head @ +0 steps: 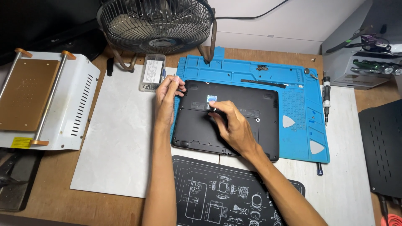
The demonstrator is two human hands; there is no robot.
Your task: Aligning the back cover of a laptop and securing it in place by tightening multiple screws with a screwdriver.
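Laptop, black and upside down, lies on a blue mat under both hands. The right hand pinches a small dark tool, hard to make out, on its back by a little pale sticker. The left hand is curled at its top left corner; what it grips is hidden. Behind that hand stands a clear screw box, then a fan.

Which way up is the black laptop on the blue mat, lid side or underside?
Underside up: the black laptop lies shut and flat on the blue silicone mat, showing labels and rubber feet.
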